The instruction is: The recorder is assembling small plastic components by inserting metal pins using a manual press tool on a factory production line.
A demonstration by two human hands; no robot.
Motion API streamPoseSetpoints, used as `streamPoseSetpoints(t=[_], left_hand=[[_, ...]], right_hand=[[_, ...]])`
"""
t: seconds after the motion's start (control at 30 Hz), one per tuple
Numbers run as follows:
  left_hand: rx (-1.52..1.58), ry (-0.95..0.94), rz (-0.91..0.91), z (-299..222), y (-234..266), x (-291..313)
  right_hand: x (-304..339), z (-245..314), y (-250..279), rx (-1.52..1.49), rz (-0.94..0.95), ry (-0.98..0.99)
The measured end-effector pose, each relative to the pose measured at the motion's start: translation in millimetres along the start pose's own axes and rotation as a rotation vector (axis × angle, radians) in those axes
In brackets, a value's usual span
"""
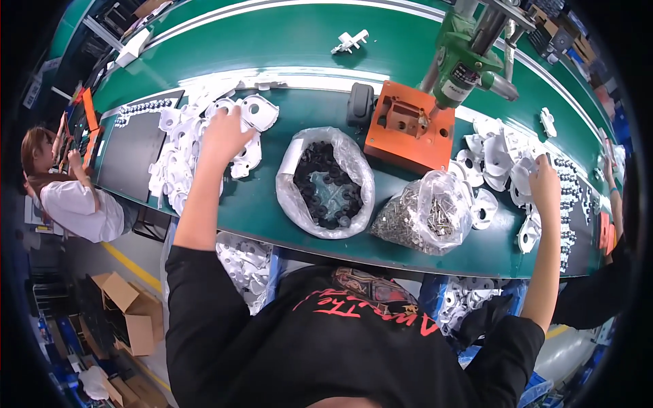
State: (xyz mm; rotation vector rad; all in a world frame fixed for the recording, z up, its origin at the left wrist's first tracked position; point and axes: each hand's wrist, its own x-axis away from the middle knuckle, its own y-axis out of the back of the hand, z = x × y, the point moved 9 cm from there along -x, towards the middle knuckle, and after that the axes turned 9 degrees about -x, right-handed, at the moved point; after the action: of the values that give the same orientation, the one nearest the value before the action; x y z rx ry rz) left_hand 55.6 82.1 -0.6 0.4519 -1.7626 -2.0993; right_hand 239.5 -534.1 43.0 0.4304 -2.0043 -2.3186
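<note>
My left hand [228,134] reaches over a heap of white moulded plastic parts [178,153]. Its thumb and forefinger close on the edge of a white plastic part [262,113] with a round hole. On the right, my right hand [545,182] has its fingers pinched together above a second heap of white parts [495,160]. What lies in that pinch is too small to make out. Just beside that hand, small dark and metal pieces [566,204] stand in rows. Between my arms sit a clear bag of black plastic pieces [325,183] and a bag of metal screws or pins [435,214].
A green press [466,64] stands over an orange fixture block [408,127], with a dark grey box [361,105] beside it. Behind runs a green conveyor [286,41] carrying a white part [351,42]. Bins of white parts [246,268] sit below the table edge. Co-workers are at both sides.
</note>
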Motion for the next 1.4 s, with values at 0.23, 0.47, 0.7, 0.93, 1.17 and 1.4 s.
streamPoseSetpoints(t=[0.23, 0.47, 0.7, 0.93, 1.17, 1.4], left_hand=[[0.183, -0.01, 0.073, -10, -35, 33], [0.682, -0.156, 0.076, -18, -12, 30], [1.677, -0.5, 0.11, -160, 56, 72], [1.918, -0.658, 0.433, -237, 89, 107], [1.819, -0.697, 0.335, -244, 83, 108], [2.322, -0.406, 0.902, -265, 53, 117]], right_hand=[[12, 30, 70, -0.071, -0.345, -0.007], [70, 99, 108, -0.817, -0.42, 0.247], [96, 269, 48, -1.603, 0.387, 0.61], [103, 281, 36, -1.364, 0.447, 0.459], [102, 260, 19, -1.107, 0.46, 0.349], [97, 255, 17, -1.322, 0.48, 0.396]])
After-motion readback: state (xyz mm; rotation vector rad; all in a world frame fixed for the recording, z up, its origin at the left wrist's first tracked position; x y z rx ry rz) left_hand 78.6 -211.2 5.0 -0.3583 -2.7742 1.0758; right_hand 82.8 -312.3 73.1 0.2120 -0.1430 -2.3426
